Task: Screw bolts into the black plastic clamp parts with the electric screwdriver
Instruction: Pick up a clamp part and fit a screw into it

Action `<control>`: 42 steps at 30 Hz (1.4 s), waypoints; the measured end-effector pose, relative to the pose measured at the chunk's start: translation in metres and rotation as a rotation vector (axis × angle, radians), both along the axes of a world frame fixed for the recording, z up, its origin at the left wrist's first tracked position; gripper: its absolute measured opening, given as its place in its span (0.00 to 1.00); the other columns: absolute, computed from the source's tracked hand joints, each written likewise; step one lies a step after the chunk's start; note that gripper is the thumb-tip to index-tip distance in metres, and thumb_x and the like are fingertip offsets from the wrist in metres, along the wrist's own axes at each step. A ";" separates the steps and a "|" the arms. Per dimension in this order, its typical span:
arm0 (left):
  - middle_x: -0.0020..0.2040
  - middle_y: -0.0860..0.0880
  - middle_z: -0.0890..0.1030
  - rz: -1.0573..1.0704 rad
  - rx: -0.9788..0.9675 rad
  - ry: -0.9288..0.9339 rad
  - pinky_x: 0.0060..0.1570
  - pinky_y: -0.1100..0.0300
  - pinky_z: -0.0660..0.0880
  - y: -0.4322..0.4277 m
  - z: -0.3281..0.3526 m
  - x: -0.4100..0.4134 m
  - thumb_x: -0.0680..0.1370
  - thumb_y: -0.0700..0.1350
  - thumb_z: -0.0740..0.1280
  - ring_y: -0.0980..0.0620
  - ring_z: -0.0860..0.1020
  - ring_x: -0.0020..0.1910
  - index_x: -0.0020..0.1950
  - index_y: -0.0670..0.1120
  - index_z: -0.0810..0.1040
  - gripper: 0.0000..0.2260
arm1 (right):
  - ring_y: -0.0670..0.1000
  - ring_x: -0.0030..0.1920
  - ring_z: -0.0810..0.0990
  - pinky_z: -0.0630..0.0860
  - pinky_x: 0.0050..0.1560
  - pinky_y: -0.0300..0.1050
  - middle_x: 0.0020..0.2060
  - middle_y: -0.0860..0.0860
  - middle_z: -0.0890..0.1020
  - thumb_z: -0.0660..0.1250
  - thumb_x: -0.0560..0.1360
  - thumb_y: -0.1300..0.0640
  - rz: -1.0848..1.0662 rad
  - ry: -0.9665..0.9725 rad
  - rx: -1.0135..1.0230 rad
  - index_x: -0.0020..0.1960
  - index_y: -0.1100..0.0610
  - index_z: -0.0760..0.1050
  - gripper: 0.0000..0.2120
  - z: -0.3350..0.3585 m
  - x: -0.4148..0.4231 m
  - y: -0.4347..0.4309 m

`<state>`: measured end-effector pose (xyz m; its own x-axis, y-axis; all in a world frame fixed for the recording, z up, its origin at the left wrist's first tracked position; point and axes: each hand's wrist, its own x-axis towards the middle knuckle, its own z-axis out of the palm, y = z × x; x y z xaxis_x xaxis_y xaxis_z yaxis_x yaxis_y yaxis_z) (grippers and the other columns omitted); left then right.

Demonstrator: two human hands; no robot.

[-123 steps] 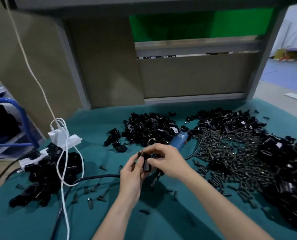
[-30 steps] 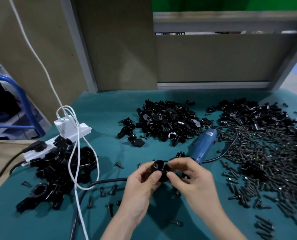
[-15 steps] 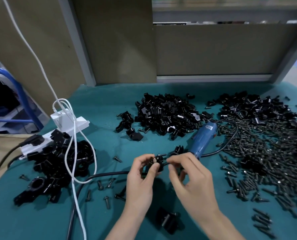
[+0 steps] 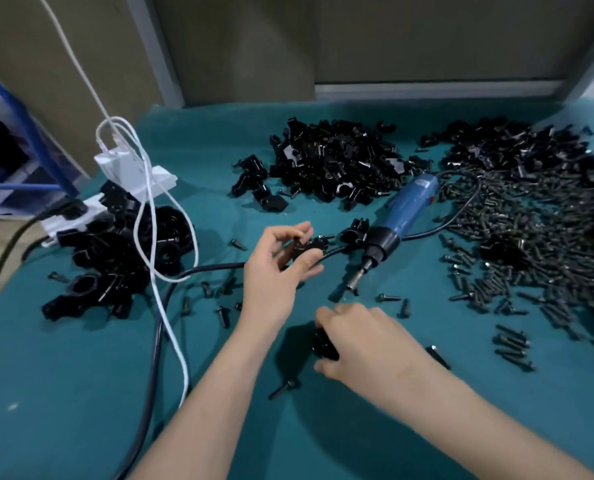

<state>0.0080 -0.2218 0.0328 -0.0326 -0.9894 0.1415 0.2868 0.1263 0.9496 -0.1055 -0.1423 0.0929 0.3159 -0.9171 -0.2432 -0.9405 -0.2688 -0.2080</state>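
Left hand [image 4: 278,268] pinches a black plastic clamp half [image 4: 307,245] over the teal cloth [image 4: 80,393]; right hand [image 4: 361,337] curls round a second black clamp piece [image 4: 323,346] lying nearer. Seat both squarely before lifting the blue electric screwdriver [image 4: 406,209].

Light: moderate, even, from above; we log soft shadows beneath both forearms [image 4: 219,393] on the bench [image 4: 63,410]. Glare: small glints on the heap of black parts [image 4: 337,164]; washed-out upper right corner. Blur: right hand [image 4: 368,337] smeared; clamp part [image 4: 306,247] in the left hand [image 4: 274,271] a detail-less dark mass. Edges: wall posts [image 4: 157,53] bowed.
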 end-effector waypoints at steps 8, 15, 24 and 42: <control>0.46 0.48 0.85 -0.169 0.095 0.048 0.37 0.58 0.81 0.005 0.000 0.010 0.68 0.34 0.72 0.52 0.83 0.46 0.48 0.41 0.79 0.10 | 0.48 0.42 0.77 0.72 0.47 0.38 0.42 0.49 0.80 0.74 0.71 0.54 -0.134 -0.602 -0.292 0.58 0.52 0.82 0.15 0.031 -0.041 -0.026; 0.57 0.41 0.81 -0.268 0.174 0.015 0.48 0.53 0.81 0.001 0.002 0.013 0.71 0.34 0.71 0.48 0.82 0.52 0.54 0.37 0.76 0.13 | 0.45 0.47 0.81 0.74 0.53 0.36 0.43 0.46 0.83 0.78 0.67 0.57 -0.237 -0.647 -0.143 0.53 0.53 0.78 0.16 0.022 -0.030 -0.057; 0.41 0.54 0.83 -0.131 0.025 -0.227 0.35 0.64 0.76 0.002 0.000 0.017 0.71 0.33 0.73 0.57 0.80 0.39 0.42 0.58 0.83 0.17 | 0.43 0.48 0.81 0.73 0.53 0.30 0.45 0.45 0.84 0.76 0.69 0.60 -0.169 -0.639 -0.076 0.51 0.50 0.82 0.12 0.024 -0.034 -0.063; 0.41 0.52 0.85 -0.205 0.083 -0.085 0.41 0.64 0.79 0.008 0.005 0.019 0.70 0.32 0.71 0.57 0.83 0.42 0.49 0.46 0.81 0.12 | 0.42 0.51 0.80 0.75 0.59 0.43 0.48 0.44 0.84 0.76 0.70 0.56 -0.115 -0.509 -0.045 0.55 0.47 0.82 0.15 0.024 -0.038 -0.071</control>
<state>0.0265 -0.2139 0.0381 -0.2428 -0.9689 0.0477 0.2167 -0.0062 0.9762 -0.1432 -0.2130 0.1168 0.2805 -0.9588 -0.0443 -0.7475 -0.1893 -0.6367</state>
